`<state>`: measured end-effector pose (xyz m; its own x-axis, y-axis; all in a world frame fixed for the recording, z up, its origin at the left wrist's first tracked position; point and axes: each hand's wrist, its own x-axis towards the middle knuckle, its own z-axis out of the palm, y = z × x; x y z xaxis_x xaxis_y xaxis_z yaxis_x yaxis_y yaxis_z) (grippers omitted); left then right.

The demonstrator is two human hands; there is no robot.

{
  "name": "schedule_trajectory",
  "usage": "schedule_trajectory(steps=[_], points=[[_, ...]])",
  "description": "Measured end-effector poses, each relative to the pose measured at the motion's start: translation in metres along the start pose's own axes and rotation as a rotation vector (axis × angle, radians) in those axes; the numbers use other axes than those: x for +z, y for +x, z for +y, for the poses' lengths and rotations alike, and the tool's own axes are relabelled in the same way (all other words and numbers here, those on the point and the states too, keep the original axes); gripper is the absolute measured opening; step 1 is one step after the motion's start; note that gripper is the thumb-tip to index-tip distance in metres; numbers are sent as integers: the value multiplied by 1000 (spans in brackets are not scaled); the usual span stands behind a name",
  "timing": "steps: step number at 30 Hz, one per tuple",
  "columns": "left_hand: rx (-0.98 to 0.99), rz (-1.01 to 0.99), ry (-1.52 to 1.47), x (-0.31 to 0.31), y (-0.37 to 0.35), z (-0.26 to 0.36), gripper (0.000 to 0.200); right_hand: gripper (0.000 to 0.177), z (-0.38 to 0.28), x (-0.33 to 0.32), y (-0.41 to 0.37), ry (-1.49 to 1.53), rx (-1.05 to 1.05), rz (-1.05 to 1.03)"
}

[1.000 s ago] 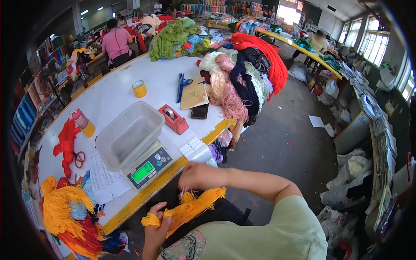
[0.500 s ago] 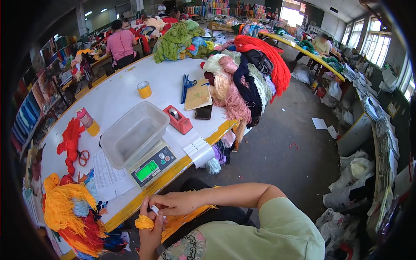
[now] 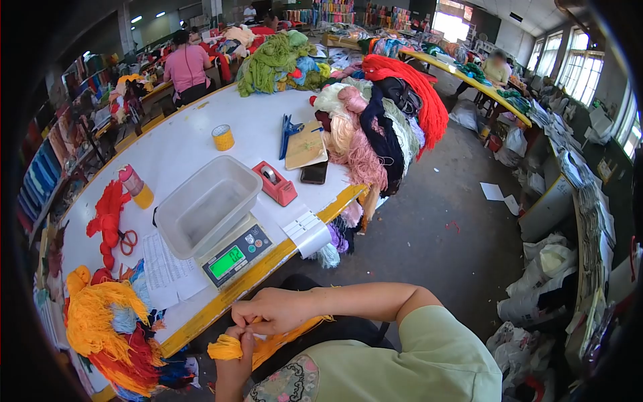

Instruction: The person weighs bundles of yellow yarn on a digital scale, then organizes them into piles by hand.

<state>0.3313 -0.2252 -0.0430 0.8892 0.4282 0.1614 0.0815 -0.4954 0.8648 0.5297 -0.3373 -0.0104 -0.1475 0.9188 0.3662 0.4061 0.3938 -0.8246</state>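
Below the table's front edge, my left hand (image 3: 236,365) grips a yellow-orange yarn bundle (image 3: 226,348) at its looped end. My right hand (image 3: 268,312) lies over the same bundle just above the left hand, fingers pinched on the strands. The rest of the yarn trails across my lap under my right forearm. A digital scale (image 3: 234,254) with a grey plastic tub (image 3: 204,204) on it stands on the white table (image 3: 174,147) right in front of my hands.
A red tape dispenser (image 3: 275,182), a phone (image 3: 313,173), a clipboard (image 3: 305,145), yellow tape rolls and red scissors (image 3: 126,240) lie on the table. Yarn piles sit at the near left (image 3: 100,321) and far end (image 3: 375,114). Other people work at tables behind. Bags line the right aisle.
My right hand came down from a raised pull onto the bundle beside my left hand. The loose yarn tail has been gathered in, and both hands now press together on it.
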Motion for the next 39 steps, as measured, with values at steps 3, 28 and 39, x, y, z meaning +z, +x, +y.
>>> schedule_trajectory(steps=[3,28,39], points=[[-302,-80,-394,-9,1,15,10,15,-6,-2,3,90,-164,-8],[-145,283,-479,-12,5,1,39,36,3,10,-7,-171,283,89],[-482,514,-248,-219,-94,-42,31,15,19,-135,-115,-178,658,-23]])
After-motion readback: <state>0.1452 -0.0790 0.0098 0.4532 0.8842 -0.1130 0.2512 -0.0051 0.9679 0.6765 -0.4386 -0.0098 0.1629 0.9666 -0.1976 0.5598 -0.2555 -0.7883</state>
